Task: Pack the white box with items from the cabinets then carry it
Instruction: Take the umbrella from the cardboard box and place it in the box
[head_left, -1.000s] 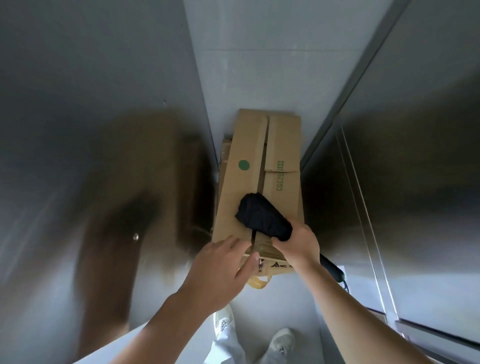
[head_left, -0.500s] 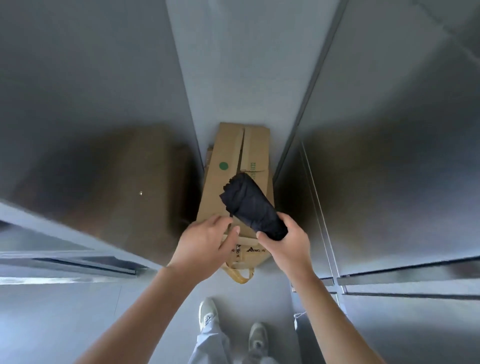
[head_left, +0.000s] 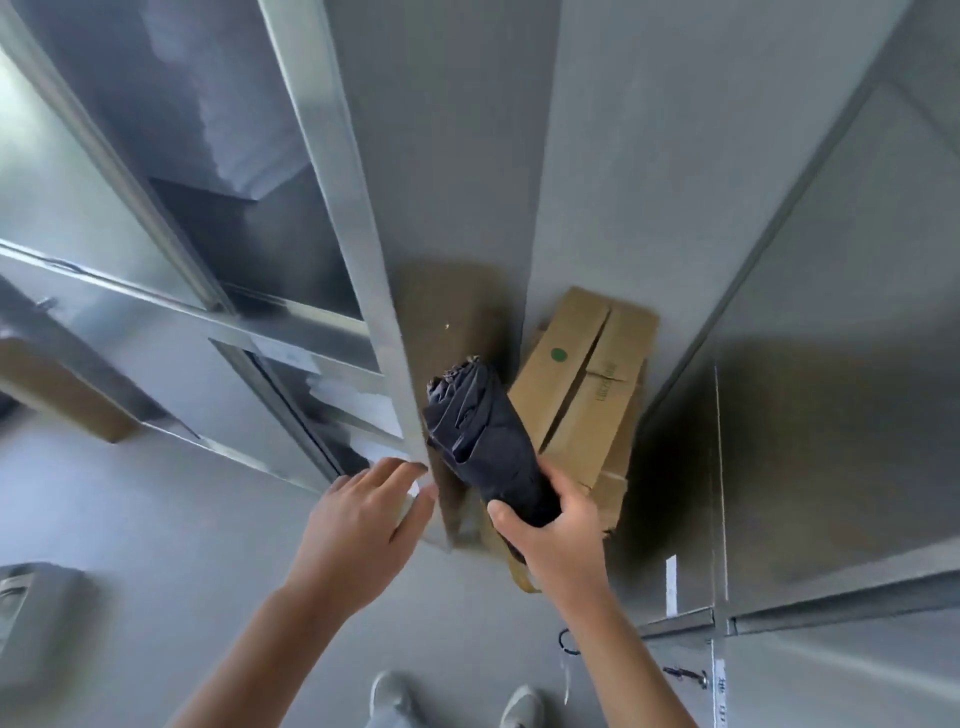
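While the right hand (head_left: 561, 540) is working: it is clamping tight round the lower end of the folded black umbrella (head_left: 488, 441), thumb and fingers wrapping it.
Umbrella: it is hanging in the air over the near end of the cardboard box (head_left: 592, 384) and tilting up to the box's left. It is no longer lying on the box top as it was a second ago.
Left hand (head_left: 358, 530): it is spreading wide and holding nothing. Having left the box's near end, it is now reaching left of the box to the lower edge of the cabinet door (head_left: 447, 291). Whether the fingertips are touching that edge or stopping just short, I cannot tell.
Cabinet door: it is standing ajar just left of the box, its face mirroring the box's brown.
Shelves (head_left: 291, 312): they are coming into view farther left of the box, carrying pale papers (head_left: 358, 400).
Yellow strap (head_left: 522, 577): it is poking out from under the box's near end.
White box: it is not showing anywhere around the cardboard box.
Meaning: one cabinet item is now travelling in the hand, so the picking step is looking finished and the packing is still waiting. The free hand is probably getting ready to swing the door.
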